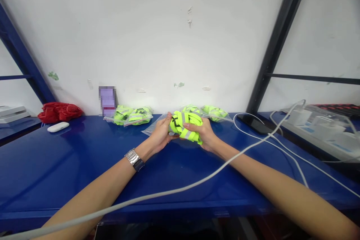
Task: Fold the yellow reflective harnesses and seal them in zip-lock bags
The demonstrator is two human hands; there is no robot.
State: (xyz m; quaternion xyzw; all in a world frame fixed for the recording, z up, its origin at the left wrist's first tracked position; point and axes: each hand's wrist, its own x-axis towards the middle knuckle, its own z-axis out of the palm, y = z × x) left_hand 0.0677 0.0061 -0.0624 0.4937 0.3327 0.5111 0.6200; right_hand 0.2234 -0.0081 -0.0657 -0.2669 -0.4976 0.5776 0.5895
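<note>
A bundle of neon yellow-green straps with grey stripes point(185, 123) is held between both hands above the blue table. My left hand point(162, 133) grips its left end, thumb on top. Around the right end my right hand point(204, 134) is closed, with the thumb across the straps. An open clear plastic bag point(148, 130) lies by my left hand, partly hidden behind it. Bagged neon bundles point(139, 115) stand by the wall to the left. More neon bundles point(215, 112) lie behind my right hand.
A white cable point(180, 191) crosses in front of my forearms. Red plastic point(59, 111) and a white oval device point(58, 127) are on the left of the blue table point(84, 165). A phone point(254, 124) and a power strip with chargers point(323, 131) sit on the right.
</note>
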